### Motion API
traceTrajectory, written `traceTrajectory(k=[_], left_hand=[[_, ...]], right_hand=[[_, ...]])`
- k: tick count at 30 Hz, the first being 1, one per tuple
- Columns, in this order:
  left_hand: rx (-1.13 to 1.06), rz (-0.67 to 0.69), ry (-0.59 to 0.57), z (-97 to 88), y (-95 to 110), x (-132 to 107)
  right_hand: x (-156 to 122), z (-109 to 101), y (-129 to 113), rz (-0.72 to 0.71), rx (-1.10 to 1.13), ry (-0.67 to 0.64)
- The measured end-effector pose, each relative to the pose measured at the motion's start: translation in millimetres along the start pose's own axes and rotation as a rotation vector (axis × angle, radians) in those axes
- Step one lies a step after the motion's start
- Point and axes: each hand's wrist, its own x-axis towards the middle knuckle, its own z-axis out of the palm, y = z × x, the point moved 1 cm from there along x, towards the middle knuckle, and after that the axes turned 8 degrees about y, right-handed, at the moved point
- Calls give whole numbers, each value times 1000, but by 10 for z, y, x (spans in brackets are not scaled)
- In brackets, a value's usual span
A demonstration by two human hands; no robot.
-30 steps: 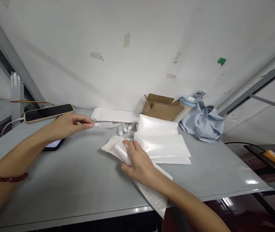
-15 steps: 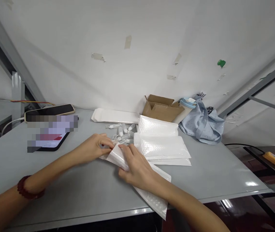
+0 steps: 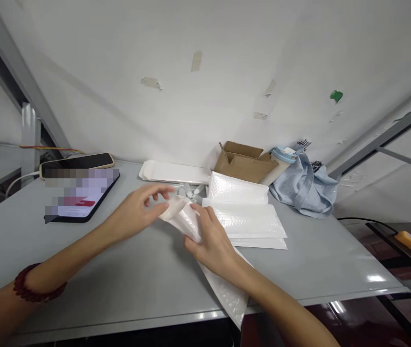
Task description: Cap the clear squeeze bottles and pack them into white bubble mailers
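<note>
My right hand [image 3: 214, 236] grips a white bubble mailer [image 3: 227, 296], thumb on the near side and fingers on the far side. The mailer's upper end is lifted and bent, and its lower end hangs over the table's front edge. At that upper end is a pale flap [image 3: 172, 207]. My left hand [image 3: 136, 212] is beside the flap, thumb and fingers apart; whether the thumb tip touches it I cannot tell. Just behind the flap lie several small clear bottles [image 3: 191, 192] with white caps, partly hidden by my left hand and the mailer.
More bubble mailers [image 3: 245, 220] lie stacked right of the bottles. Behind stand an open cardboard box [image 3: 246, 166], a cup with a blue lid [image 3: 279, 166] and a light blue cloth bag [image 3: 304, 188]. Flat white mailers [image 3: 176, 172] lie along the wall. Two phones [image 3: 86, 205] are at left.
My right hand has raised and bent the mailer's upper end a little. My left fingers have come away from that end and spread, and the pale flap now shows.
</note>
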Motion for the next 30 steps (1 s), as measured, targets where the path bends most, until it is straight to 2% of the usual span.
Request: traceTrajectory(k=[1,2,3,5,6,8,12,15,19,24,28,30], left_hand=[[-56,-68,86,18,-6,5],[-128,-145,122,53,-9,-3],[-219,-226,101,104,-6,-25],[-376,-384,-74,228,18,-101],[-443,-426,-160,284,38,-144],[-539,-461,-263,359,79,-213],[-584,-519,-253,361,105,-226],[-560,-499,-209,301,78,-179],[-502,-424,-219,232,33,-135],[-474,-363,-223,180,32,-105],[-493,-358,-212,164,35,-91],[-461,-308,-232,138,38,-81]], right_hand=[[9,-8,18,7,6,40],[18,-14,35,17,10,77],[24,-17,50,26,14,104],[29,-11,66,33,27,143],[26,-3,67,29,31,156],[9,17,57,3,27,170],[-23,13,18,-17,52,171],[11,-68,19,107,167,136],[120,-181,80,262,344,43],[198,-184,137,393,603,-48],[208,-141,118,442,856,-94],[212,-131,115,437,946,-90]])
